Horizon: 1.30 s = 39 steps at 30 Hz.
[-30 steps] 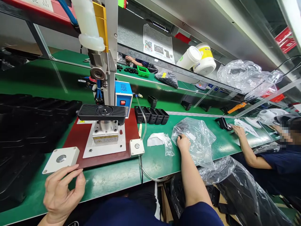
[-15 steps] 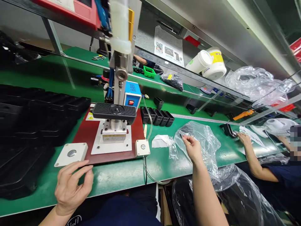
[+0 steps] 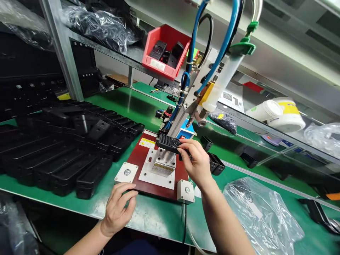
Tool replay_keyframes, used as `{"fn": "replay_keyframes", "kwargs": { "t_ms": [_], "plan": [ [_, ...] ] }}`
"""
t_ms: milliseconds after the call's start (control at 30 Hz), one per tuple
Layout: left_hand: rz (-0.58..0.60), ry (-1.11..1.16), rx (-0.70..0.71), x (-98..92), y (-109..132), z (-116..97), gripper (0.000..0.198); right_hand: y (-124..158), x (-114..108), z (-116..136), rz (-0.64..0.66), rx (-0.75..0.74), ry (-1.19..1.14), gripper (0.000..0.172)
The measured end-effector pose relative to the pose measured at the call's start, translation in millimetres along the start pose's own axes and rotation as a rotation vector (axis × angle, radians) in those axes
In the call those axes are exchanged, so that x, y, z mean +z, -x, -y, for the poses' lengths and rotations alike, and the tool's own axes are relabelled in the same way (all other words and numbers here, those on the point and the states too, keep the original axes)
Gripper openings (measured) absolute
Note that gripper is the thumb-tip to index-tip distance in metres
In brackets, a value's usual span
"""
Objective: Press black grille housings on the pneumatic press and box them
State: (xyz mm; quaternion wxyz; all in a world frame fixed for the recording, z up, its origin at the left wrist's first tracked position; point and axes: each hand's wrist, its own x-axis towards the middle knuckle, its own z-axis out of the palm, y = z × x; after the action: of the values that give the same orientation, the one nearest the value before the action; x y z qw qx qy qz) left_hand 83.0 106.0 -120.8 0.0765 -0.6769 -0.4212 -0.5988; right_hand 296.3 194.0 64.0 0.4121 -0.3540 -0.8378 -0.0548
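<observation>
My right hand (image 3: 196, 162) is shut around the end of a black ribbed plastic housing (image 3: 166, 143) that sits on the press fixture, and its fingers hide part of the housing. Under it stands the metal fixture block on a white base plate (image 3: 157, 169), which lies on a dark red mat (image 3: 138, 163). My left hand (image 3: 118, 209) rests on the green bench, holding nothing, just below a white push-button box (image 3: 126, 172). A second button box (image 3: 186, 191) sits at the mat's right corner.
Several black plastic housings (image 3: 66, 159) are stacked left of the mat. A clear plastic bag (image 3: 260, 216) lies at lower right. Above the press hang a syringe barrel (image 3: 220, 83) and blue air hoses (image 3: 212, 53). A red bin (image 3: 164, 53) of black parts stands on the shelf.
My right hand has moved from the plastic bag to the black ribbed housing on the press. The view has swung left, bringing the press nearer. My left hand stays near the button box.
</observation>
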Motion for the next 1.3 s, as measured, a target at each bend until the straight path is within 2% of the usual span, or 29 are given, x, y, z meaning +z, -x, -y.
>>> {"fn": "replay_keyframes", "kwargs": {
  "t_ms": [100, 233, 300, 367, 467, 533, 600, 733, 800, 933, 1033, 1133, 1300],
  "plan": [
    [0.006, 0.026, -0.013, 0.1, 2, 1, 0.025, -2, 7, -4, 0.033, 0.004, 0.066, 0.012],
    [0.005, 0.04, -0.029, 1.0, 2, 1, 0.025, 2, 9, -1, 0.005, 0.009, 0.126, 0.009],
    [-0.002, 0.048, -0.03, 1.6, 1, 1, 0.024, 3, 11, 2, 0.033, -0.022, 0.198, 0.022],
    [-0.013, 0.055, -0.023, 2.4, 1, 0, 0.023, 3, 14, 4, 0.13, -0.087, 0.319, 0.037],
    [-0.015, 0.058, -0.01, 3.3, 2, 0, 0.023, 2, 19, 8, 0.273, -0.144, 0.462, 0.047],
    [-0.008, 0.054, 0.002, 3.3, 3, 0, 0.023, 4, 20, 8, 0.28, -0.138, 0.457, 0.05],
    [-0.007, 0.038, 0.01, 2.6, 4, 0, 0.024, 12, 19, 6, 0.198, -0.117, 0.389, 0.051],
    [-0.042, -0.079, -0.011, 1.1, 0, 3, 0.024, 56, 10, 0, -0.153, 0.006, 0.244, 0.046],
    [-0.042, -0.191, -0.051, 1.6, -2, 6, 0.023, 91, 7, -2, -0.22, 0.092, 0.21, 0.04],
    [0.052, -0.343, -0.079, 4.1, -7, 15, 0.024, 164, 9, -4, -0.115, 0.213, 0.214, 0.028],
    [0.093, -0.346, -0.035, 4.3, -7, 21, 0.028, 200, 16, -1, -0.051, 0.222, 0.213, 0.026],
    [0.095, -0.336, -0.009, 2.7, -8, 23, 0.03, 210, 22, -1, -0.069, 0.214, 0.215, 0.03],
    [0.088, -0.41, 0.019, 1.6, -14, 21, 0.025, 205, 25, -8, -0.076, 0.256, 0.274, 0.027]
  ]
}}
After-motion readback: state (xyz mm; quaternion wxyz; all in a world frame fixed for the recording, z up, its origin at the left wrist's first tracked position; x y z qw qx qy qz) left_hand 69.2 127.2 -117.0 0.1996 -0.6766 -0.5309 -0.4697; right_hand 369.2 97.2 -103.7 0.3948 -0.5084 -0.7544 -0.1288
